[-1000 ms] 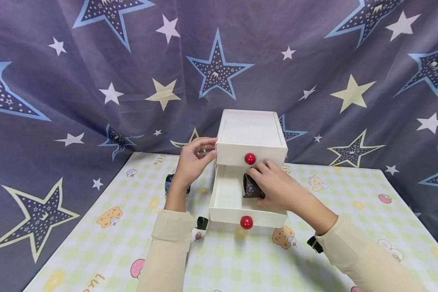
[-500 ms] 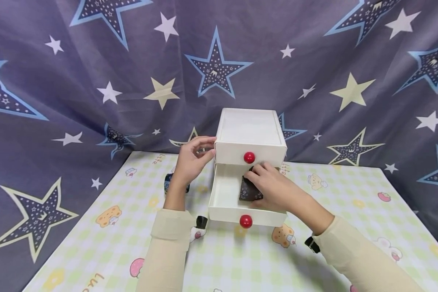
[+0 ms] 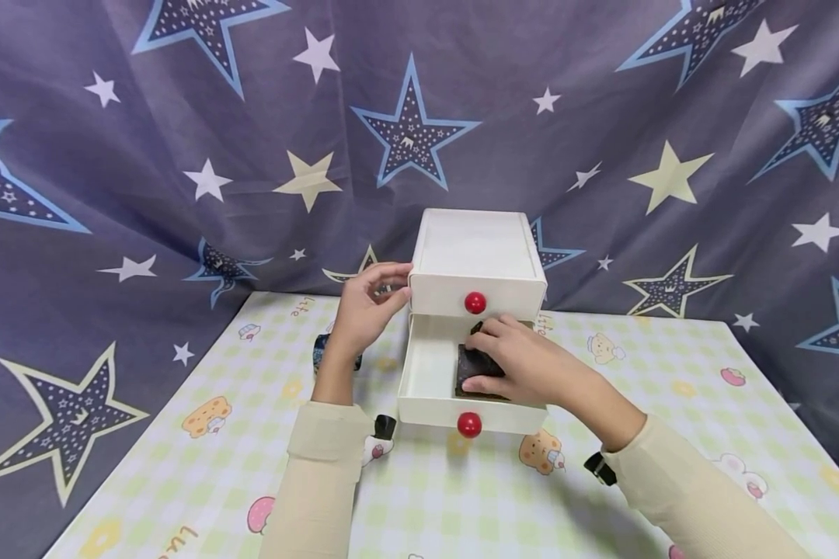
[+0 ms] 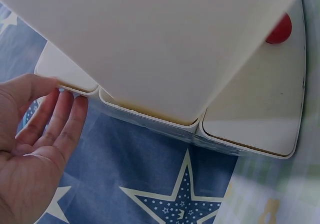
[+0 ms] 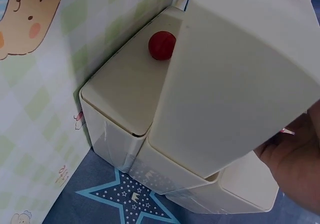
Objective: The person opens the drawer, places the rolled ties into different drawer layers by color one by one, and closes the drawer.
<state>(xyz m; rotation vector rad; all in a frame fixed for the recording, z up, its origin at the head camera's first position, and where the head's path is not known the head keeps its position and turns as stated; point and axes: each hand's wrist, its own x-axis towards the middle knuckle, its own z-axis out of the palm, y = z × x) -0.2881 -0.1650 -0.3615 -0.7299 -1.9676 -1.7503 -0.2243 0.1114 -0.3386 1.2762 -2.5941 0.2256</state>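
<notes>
A white drawer cabinet stands on the table, its middle drawer pulled out. My right hand reaches into that drawer and grips a dark brown patterned wallet, thumb over its near part and fingers at its far side. Only the wallet's left part shows; the hand hides the rest. At the cabinet's upper left front corner, my left hand touches the edge with thumb and fingertips. In the left wrist view the fingers are fairly straight. The right wrist view catches part of the right hand behind the drawer.
Red knobs sit on the shut top drawer and the shut bottom drawer. A dark blue patterned item shows beside the left wrist. Behind the checked tablecloth hangs a star-printed curtain.
The wallet has gone from tilted, with its open end showing, to lying flatter and lower in the drawer. The right thumb now shows on top of it. The left hand stays at the corner.
</notes>
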